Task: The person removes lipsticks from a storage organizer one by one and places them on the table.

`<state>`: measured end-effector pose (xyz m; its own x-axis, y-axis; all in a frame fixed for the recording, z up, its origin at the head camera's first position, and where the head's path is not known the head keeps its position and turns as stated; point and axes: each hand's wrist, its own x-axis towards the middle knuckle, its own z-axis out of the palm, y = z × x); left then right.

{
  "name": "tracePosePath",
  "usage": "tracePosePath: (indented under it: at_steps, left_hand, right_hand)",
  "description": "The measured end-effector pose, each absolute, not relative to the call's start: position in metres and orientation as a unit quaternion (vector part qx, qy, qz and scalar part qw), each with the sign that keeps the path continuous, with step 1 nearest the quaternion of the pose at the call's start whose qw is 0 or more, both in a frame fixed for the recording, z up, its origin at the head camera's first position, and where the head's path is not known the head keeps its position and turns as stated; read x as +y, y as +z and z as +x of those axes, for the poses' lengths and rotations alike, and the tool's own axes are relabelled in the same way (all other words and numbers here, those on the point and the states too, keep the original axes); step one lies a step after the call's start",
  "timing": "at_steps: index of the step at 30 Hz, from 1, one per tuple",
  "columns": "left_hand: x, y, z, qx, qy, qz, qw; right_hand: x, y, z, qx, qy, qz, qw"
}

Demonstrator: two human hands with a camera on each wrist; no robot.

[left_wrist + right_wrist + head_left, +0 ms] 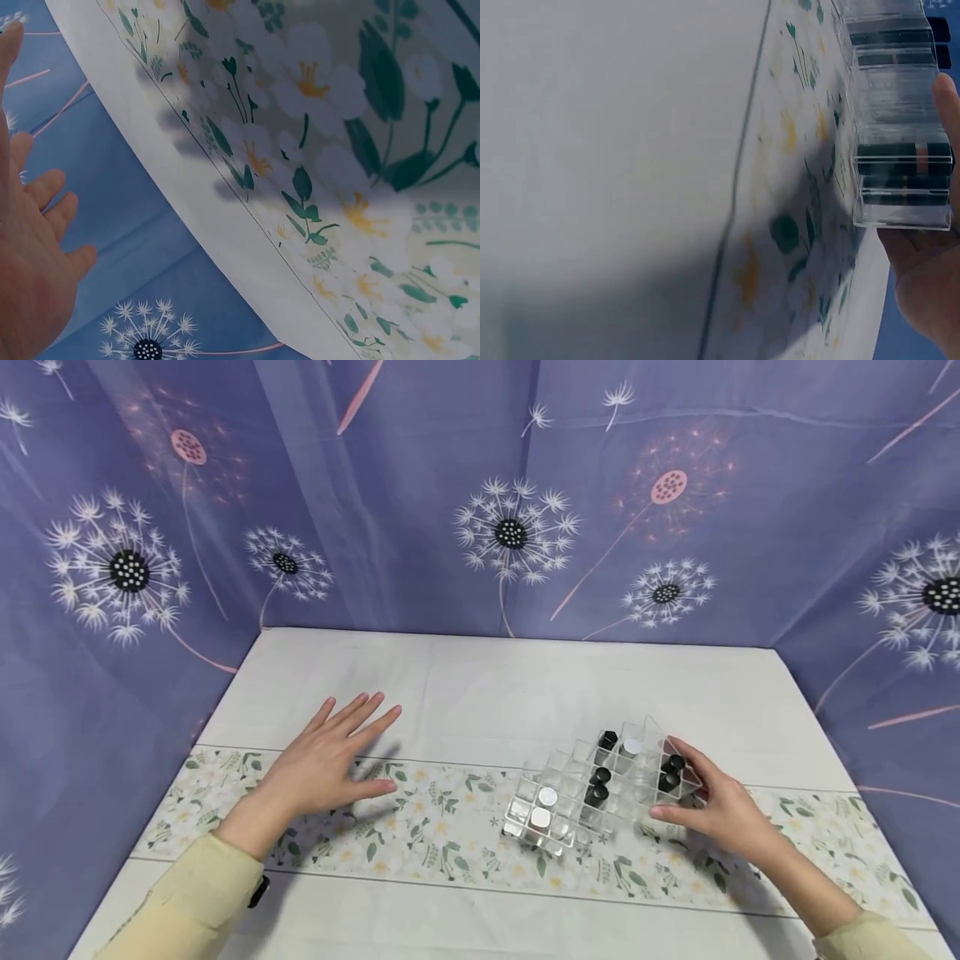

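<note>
**Clear tiered holder: right of table centre, long axis diagonal, right hand on its far-right end**

Clear holder sits over the floral band of the white table. Long axis runs near-left to far-right; near-left end points toward the person, other end is at the right hand. Compartments face up, capped bottles stand in them, caps on top.

Bottles along the axis: two white caps at near-left end, a black-capped pair mid-length, another black-capped pair at the right end. One more black cap and a pale cap on the far side.

Right hand: grasping the holder's end, thumb on near side, fingers on far side. Right wrist cam: holder's long axis reads vertical, bottles lie crosswise, caps to the right.

Left hand: released, fingers spread, holding nothing, well apart from the holder, fingers pointing far-right. Cannot tell whether the holder's base touches the table.
</note>
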<state>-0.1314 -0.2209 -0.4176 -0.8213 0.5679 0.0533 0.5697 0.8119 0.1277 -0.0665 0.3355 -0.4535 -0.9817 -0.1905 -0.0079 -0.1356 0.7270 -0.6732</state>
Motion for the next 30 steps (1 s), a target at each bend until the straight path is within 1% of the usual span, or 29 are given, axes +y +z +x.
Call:
tracePosePath:
  at_steps: [7, 13, 17, 25, 30]
  left_hand:
    - [-0.223, -0.421, -0.130, -0.952, -0.077, -0.296, 0.000]
    - [-0.222, -0.423, -0.129, -0.949, -0.086, -0.302, 0.005]
    - [-0.222, -0.425, -0.129, -0.947, -0.083, -0.309, 0.008]
    - [-0.221, -0.427, -0.129, -0.942, -0.079, -0.325, 0.019]
    - [-0.221, -0.427, -0.128, -0.941, -0.074, -0.329, 0.014]
  right_hand:
    - [0.316, -0.458, -0.059, 0.931, -0.360, -0.051, 0.016]
    - [0.302, -0.459, -0.051, 0.930, -0.366, -0.030, 0.015]
    - [0.295, -0.459, -0.047, 0.929, -0.369, -0.030, 0.012]
    - [0.286, -0.463, -0.042, 0.935, -0.350, -0.047, -0.026]
    - [0.280, -0.465, -0.040, 0.936, -0.347, -0.049, -0.039]
